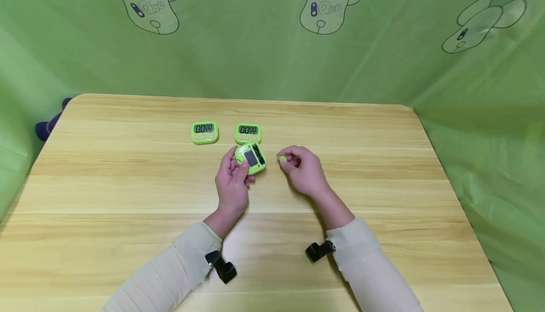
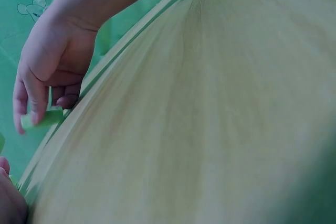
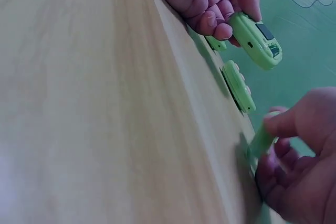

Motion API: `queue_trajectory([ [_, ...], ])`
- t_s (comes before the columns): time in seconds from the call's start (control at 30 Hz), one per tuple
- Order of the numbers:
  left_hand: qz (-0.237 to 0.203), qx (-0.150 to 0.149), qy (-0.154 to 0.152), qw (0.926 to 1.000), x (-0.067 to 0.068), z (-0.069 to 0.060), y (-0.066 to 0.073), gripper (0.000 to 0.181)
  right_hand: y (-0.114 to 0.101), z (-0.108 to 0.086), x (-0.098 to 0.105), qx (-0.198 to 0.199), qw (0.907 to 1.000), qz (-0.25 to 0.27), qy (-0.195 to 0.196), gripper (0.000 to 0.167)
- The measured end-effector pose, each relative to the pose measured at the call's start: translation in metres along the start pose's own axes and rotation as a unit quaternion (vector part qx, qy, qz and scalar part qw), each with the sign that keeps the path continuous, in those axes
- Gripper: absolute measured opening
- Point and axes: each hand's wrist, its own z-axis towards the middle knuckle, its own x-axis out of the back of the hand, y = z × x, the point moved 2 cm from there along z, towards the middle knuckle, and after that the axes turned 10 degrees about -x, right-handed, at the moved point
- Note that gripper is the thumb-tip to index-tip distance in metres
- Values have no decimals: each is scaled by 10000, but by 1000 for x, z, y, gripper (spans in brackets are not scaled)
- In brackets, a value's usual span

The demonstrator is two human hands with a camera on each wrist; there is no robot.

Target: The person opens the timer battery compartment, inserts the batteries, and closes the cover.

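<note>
My left hand (image 1: 232, 186) grips a green digital timer (image 1: 249, 158), its back turned up, with thumb on top and fingers beneath. A dark rectangle sits mid-back, and a long dark slot, apparently the uncovered battery compartment (image 1: 258, 154), lies along its right side; whether a battery is inside cannot be told. To the right, just over the table, my right hand (image 1: 304, 172) pinches a small green plastic piece (image 3: 261, 142) that looks like a battery cover, between thumb and fingertips. The piece is apart from the timer. In the left wrist view the left hand shows only at the lower-left corner.
Two more green timers lie face up on the wooden table (image 1: 127, 184): one (image 1: 205, 132) to the left, another (image 1: 248, 133) directly behind the held timer. Their displays read zeros. Green curtain (image 1: 255, 56) stands behind the table and along its sides.
</note>
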Motion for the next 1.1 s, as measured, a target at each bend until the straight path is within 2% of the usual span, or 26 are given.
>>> queue_trajectory([
  [0.1,-5,-10,-22,10000,0,0,0,45,2,0,0,-127,9940,1071,196,16],
  [0.17,9,-10,-46,10000,0,0,0,45,4,-1,-2,-310,9810,1892,310,18],
  [0.27,56,10,-79,10000,0,0,0,45,4,-3,-5,-501,9500,3060,377,22],
  [0.33,84,35,-89,9999,0,0,0,46,5,-4,-9,-558,9289,3646,336,23],
  [0.43,138,46,-112,9998,-1,-1,1,46,4,-5,-14,-527,8997,4331,106,31],
  [0.5,178,54,-128,9997,-1,-1,1,46,5,-5,-18,-565,8859,4605,-24,31],
  [0.6,238,68,-146,9996,-1,-1,2,46,5,-7,-22,-546,8901,4524,-71,27],
  [0.73,319,40,-194,9993,-1,-1,2,46,1,-9,-27,-327,9134,4054,164,17],
  [0.8,350,0,-241,9991,-1,-1,2,47,-1,-9,-30,-194,9211,3880,267,14],
  [0.97,383,-62,-353,9986,-1,-1,1,47,-3,-10,-33,166,9512,3037,527,13],
  [1.1,422,-101,-412,9982,-2,-1,2,48,-3,-10,-32,338,9632,2594,610,12],
])
